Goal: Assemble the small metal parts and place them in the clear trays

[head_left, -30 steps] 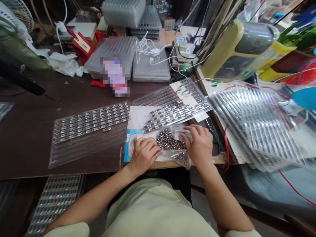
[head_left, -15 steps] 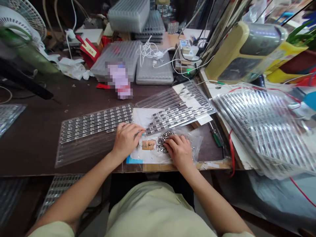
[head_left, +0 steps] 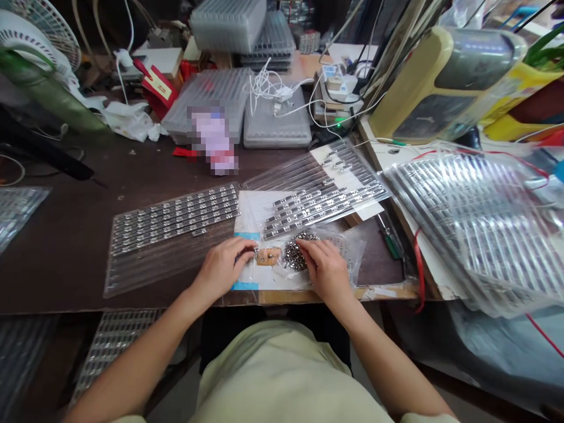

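My left hand (head_left: 222,267) rests near the table's front edge, fingers curled and pinched at the left end of a small tan block (head_left: 268,255); something tiny may be between the fingertips. My right hand (head_left: 326,270) lies with fingers bent over a heap of small shiny metal parts (head_left: 296,254) on a clear plastic bag (head_left: 352,249). Behind the hands a clear ribbed tray (head_left: 317,194) holds rows of the same metal parts. A second ribbed tray (head_left: 171,226) with filled rows lies to the left of my left hand.
Stacked clear trays (head_left: 476,217) lean at the right. A green-handled screwdriver (head_left: 390,241) lies beside the bag. Lidded plastic boxes (head_left: 277,120), white cables (head_left: 273,88) and a yellow device (head_left: 436,76) stand behind. A fan (head_left: 39,35) is at far left. More trays (head_left: 110,346) sit below the table edge.
My left hand came back from the left tray to the tan block. My right hand shifted slightly right on the heap of parts. The view tilted a little.
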Action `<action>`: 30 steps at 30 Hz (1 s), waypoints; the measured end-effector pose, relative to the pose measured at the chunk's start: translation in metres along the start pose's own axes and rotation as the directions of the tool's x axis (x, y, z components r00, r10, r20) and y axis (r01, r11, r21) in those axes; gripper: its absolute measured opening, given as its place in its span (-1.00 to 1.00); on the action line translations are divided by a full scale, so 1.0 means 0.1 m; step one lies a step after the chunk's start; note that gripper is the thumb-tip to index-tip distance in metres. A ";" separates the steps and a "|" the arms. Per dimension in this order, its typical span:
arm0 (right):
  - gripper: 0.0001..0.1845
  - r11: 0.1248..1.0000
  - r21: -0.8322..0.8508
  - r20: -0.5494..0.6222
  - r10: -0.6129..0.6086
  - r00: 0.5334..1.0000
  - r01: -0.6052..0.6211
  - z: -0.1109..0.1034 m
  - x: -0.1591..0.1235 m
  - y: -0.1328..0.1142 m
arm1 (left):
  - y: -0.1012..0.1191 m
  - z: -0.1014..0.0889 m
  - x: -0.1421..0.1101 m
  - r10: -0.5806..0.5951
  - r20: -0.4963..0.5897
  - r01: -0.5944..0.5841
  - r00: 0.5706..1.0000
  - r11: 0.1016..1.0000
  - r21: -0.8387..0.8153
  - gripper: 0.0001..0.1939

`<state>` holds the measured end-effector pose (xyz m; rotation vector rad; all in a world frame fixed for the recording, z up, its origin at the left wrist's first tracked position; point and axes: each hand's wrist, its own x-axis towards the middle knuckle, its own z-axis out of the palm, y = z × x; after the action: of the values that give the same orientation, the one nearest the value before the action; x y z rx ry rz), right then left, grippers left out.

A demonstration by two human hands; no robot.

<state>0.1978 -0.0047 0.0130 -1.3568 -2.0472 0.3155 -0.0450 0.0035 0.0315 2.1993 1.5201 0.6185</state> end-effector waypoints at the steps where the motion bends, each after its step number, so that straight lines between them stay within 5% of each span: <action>1: -0.77 1.000 0.008 0.004 -0.003 1.000 0.003 0.01 0.01 -0.02 | -0.01 0.05 -0.08 0.031 -0.014 -0.031 0.999 0.999 0.024 -0.85; 9: -0.86 0.997 0.073 0.004 0.019 1.000 -0.019 0.12 0.07 -0.15 | -0.05 0.29 -0.20 0.048 -0.209 -0.057 0.977 0.998 -0.037 -0.87; 16: -0.87 0.996 0.085 -0.046 0.022 0.999 -0.018 0.13 0.03 -0.12 | 0.08 0.38 -0.07 0.053 -0.216 -0.097 0.975 0.976 -0.196 -0.86; 30: -0.89 0.998 0.056 -0.029 0.043 0.999 -0.041 0.19 0.02 -0.10 | 0.11 0.42 -0.07 0.077 -0.184 -0.100 0.980 0.987 -0.123 -0.89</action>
<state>0.1774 -0.0045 0.0047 -1.3639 -1.9730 0.3654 -0.0156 -0.0091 0.0021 2.1685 1.4262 0.9411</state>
